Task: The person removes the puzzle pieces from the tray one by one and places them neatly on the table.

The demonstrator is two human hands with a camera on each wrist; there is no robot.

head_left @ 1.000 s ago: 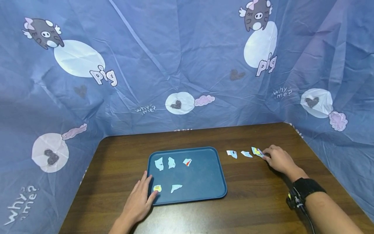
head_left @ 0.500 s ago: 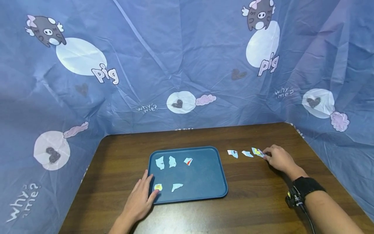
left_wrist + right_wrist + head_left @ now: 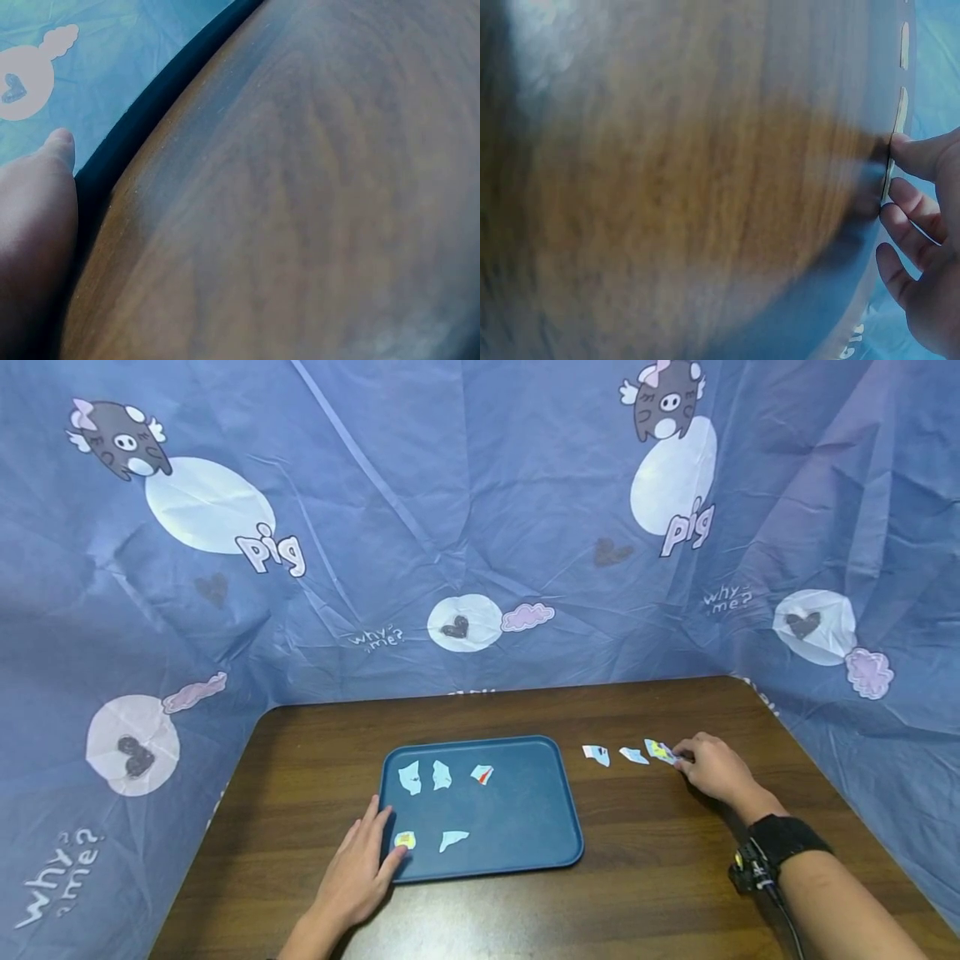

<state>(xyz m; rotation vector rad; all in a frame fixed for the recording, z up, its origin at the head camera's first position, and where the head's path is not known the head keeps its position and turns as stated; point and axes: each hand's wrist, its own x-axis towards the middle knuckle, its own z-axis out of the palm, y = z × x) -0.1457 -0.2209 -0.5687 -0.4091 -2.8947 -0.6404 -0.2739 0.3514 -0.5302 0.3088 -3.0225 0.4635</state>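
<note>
In the head view my left hand (image 3: pixel 354 870) lies with fingers spread over the left rim of a blue tray (image 3: pixel 517 810). Its thumb tip is at a small yellow-printed piece (image 3: pixel 405 840) inside the tray. My right hand (image 3: pixel 718 768) is at the far right of the table, thumb and fingertips pinching the right end of a jagged paper piece (image 3: pixel 658 750) with yellow print. That piece lies low against the tabletop; its right end is hidden by the fingers. The right wrist view shows the thumb and curled fingers (image 3: pixel 911 221) at the thin piece's edge.
Two jagged pieces, one white and blue (image 3: pixel 597 754) and one pale (image 3: pixel 634 755), lie between tray and right hand. In the tray are two pale pieces (image 3: pixel 410 777), a red-marked piece (image 3: pixel 482 774) and a wedge-shaped piece (image 3: pixel 453 840). A patterned blue cloth (image 3: pixel 360 568) encloses the brown table (image 3: pixel 480 918).
Both hands and all pieces keep their places; the head view shifts only slightly.
</note>
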